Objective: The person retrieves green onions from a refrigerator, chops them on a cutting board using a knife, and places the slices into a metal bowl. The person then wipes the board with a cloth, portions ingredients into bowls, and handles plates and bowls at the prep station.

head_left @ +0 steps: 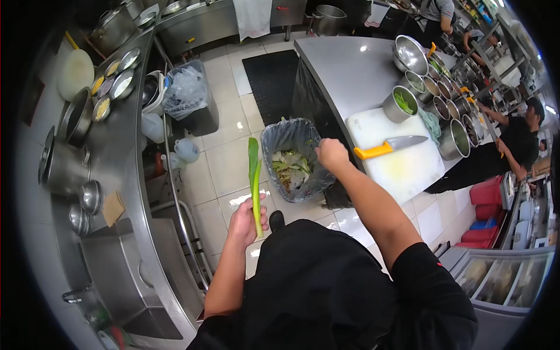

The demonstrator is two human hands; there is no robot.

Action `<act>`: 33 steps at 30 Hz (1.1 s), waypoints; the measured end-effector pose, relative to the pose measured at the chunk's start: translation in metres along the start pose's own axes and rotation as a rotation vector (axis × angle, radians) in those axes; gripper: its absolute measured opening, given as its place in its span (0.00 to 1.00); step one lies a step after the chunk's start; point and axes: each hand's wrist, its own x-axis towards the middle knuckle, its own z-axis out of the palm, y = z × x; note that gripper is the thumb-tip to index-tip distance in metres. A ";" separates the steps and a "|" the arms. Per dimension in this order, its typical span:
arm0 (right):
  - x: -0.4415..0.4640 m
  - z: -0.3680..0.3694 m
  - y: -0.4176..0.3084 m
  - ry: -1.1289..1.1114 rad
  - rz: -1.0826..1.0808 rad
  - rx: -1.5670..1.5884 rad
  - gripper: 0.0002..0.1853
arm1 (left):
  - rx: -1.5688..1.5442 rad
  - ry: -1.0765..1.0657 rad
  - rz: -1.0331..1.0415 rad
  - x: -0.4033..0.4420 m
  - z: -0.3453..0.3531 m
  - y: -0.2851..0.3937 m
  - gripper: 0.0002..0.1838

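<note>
In my left hand [247, 220] is a leek [255, 181], its pale end down by my palm and its broad green leaf pointing up. My right hand [332, 155] is closed over the right rim of a lined trash bin [270, 153]; whatever it may hold is too small to make out. Vegetable scraps [291, 169] lie inside that bin. To the right, a yellow-handled knife [385, 147] rests on a white cutting board [373, 125]. At the board's far edge stands a metal pot [400, 105] with cut greens in it.
A steel counter [344, 64] borders the bin on the right, with several metal containers [454, 140] along it. On the left are a sink [116, 262], a shelf of bowls and a second lined bin [189, 96]. A person in black [519, 140] works at the far right.
</note>
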 end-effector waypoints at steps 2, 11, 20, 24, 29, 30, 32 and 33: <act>0.002 -0.012 -0.004 -0.032 0.078 0.061 0.22 | 0.000 -0.075 0.012 0.016 -0.004 0.009 0.23; -0.071 -0.034 0.000 0.304 -0.763 0.185 0.19 | 0.351 -0.197 -0.018 0.072 0.073 0.038 0.19; -0.136 -0.081 0.137 0.779 -0.534 0.074 0.15 | 0.697 -0.681 -0.067 0.118 0.250 -0.007 0.22; -0.150 -0.088 0.198 0.929 -0.394 0.037 0.13 | 0.825 -0.757 -0.145 0.130 0.322 -0.036 0.24; -0.141 -0.081 0.252 1.006 -0.288 0.030 0.16 | 1.134 -0.714 0.006 0.157 0.373 -0.066 0.23; -0.136 -0.076 0.259 0.974 -0.265 0.037 0.16 | 1.314 -0.705 0.134 0.169 0.377 -0.070 0.22; -0.128 -0.056 0.272 0.848 -0.207 0.029 0.17 | 1.598 -0.598 0.456 0.179 0.375 -0.071 0.22; -0.123 -0.043 0.282 0.757 -0.177 0.008 0.17 | 1.692 -0.505 0.659 0.181 0.372 -0.070 0.22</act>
